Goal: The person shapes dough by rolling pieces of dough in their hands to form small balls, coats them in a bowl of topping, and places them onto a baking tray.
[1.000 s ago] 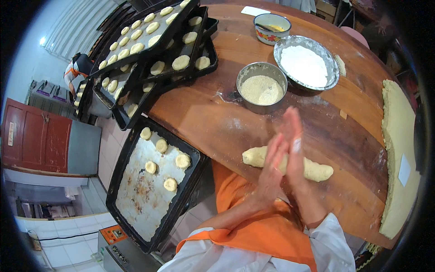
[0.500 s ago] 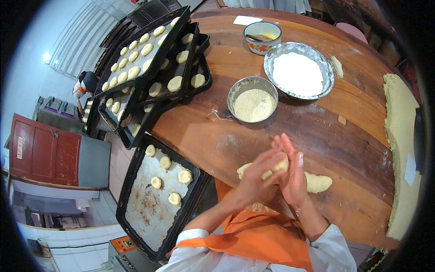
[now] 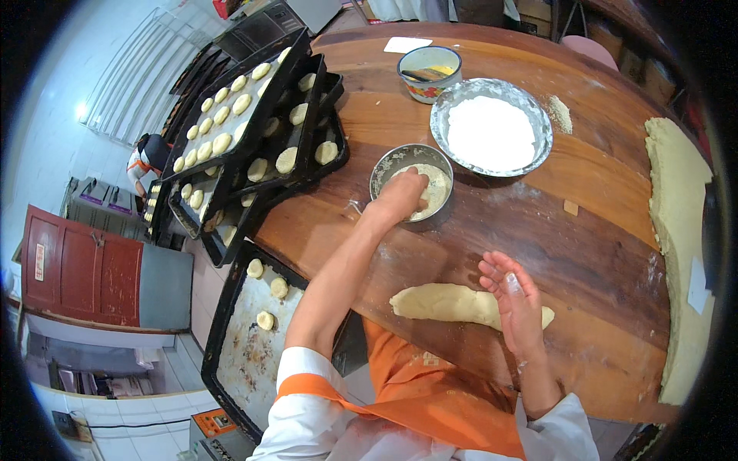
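My left hand (image 3: 403, 192) reaches into the steel bowl (image 3: 437, 213) of pale crumbly powder, fingers bent down and partly hidden; what they hold, if anything, I cannot make out. My right hand (image 3: 513, 303) is open with curved fingers and white on the thumb, over the right part of a pale dough log (image 3: 430, 302) on the wooden table (image 3: 592, 300). Behind the steel bowl stand a wide bowl of white powder (image 3: 488, 131) and an enamel bowl (image 3: 425, 84) with yellow contents and a dark utensil.
Stacked black trays (image 3: 323, 161) of dough rounds fill the left of the table. A lower tray (image 3: 254, 338) holds several rounds. A thick dough sheet (image 3: 676, 230) lines the right edge. Another person (image 3: 147, 157) bends by trays at the back left.
Half a second ago my hands were together round a dough piece. My left hand has moved forward into the steel bowl; my right hand has opened above the log.
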Motion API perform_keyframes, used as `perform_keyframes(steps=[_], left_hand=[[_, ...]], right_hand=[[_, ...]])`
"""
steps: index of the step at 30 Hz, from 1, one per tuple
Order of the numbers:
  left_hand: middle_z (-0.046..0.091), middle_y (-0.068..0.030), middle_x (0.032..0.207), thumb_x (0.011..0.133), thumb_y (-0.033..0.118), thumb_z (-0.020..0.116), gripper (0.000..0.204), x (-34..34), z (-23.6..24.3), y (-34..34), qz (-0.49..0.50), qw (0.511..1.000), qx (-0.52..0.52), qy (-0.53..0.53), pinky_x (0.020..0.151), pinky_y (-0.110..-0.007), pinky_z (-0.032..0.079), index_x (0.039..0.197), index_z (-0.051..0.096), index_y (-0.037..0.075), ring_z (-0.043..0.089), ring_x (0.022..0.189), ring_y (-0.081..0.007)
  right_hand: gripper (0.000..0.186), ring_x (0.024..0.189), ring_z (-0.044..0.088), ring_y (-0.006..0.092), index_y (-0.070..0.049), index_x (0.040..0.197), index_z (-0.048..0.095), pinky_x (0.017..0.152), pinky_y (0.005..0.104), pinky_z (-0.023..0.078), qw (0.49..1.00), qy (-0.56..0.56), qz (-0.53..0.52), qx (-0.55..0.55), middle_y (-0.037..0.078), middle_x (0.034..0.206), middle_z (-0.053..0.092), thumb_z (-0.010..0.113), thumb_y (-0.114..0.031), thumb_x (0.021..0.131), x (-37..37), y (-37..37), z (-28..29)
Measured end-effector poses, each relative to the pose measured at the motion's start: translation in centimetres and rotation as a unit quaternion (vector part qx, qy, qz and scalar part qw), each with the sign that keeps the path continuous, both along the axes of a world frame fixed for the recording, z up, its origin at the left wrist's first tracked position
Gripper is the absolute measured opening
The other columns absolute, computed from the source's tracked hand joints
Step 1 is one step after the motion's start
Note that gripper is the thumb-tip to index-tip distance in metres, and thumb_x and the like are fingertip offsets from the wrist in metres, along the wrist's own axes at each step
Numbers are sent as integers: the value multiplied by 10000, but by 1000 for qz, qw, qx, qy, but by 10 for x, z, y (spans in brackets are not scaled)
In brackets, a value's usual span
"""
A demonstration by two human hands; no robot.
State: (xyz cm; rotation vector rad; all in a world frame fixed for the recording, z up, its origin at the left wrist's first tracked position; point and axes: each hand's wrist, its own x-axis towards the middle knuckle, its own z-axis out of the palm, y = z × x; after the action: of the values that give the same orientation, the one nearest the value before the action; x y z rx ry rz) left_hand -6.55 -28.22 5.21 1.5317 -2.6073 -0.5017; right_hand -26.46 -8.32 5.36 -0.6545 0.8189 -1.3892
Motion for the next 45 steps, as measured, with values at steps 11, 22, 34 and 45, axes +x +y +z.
perform_keyframes(steps=[11, 22, 34, 45], left_hand=[[520, -148, 1078, 941, 231, 368, 347, -21, 33, 99, 169, 465, 397, 773, 866, -341, 465, 1176, 386, -24, 536, 973, -235], [520, -108, 1068, 933, 300, 367, 364, -29, 23, 168, 143, 572, 348, 729, 852, -291, 426, 1156, 423, 18, 511, 969, -165], [542, -48, 961, 891, 110, 464, 309, 30, 10, 194, 182, 591, 179, 765, 778, -255, 469, 1189, 406, 49, 543, 898, -113], [623, -113, 775, 670, 19, 598, 234, 363, -69, 212, 576, 699, -239, 350, 655, -306, 475, 901, 614, -15, 593, 709, -215]], right_hand=[[292, 868, 570, 168, 1, 1141, 462, 788, 299, 466, 995, -94, 11, 31, 120, 993, 573, 424, -189, 923, -4, 8, 11], [192, 404, 341, 45, -108, 734, 358, 353, 194, 257, 956, 135, 257, 50, -34, 559, 362, 507, -99, 856, 43, -2, 38], [181, 367, 341, 57, -84, 872, 400, 331, 190, 271, 950, 158, 270, -21, -30, 481, 357, 551, -184, 857, 79, 9, 31], [139, 391, 317, 57, -118, 885, 443, 394, 194, 272, 970, 174, 147, 80, -38, 504, 357, 488, -249, 905, 50, -10, -2]])
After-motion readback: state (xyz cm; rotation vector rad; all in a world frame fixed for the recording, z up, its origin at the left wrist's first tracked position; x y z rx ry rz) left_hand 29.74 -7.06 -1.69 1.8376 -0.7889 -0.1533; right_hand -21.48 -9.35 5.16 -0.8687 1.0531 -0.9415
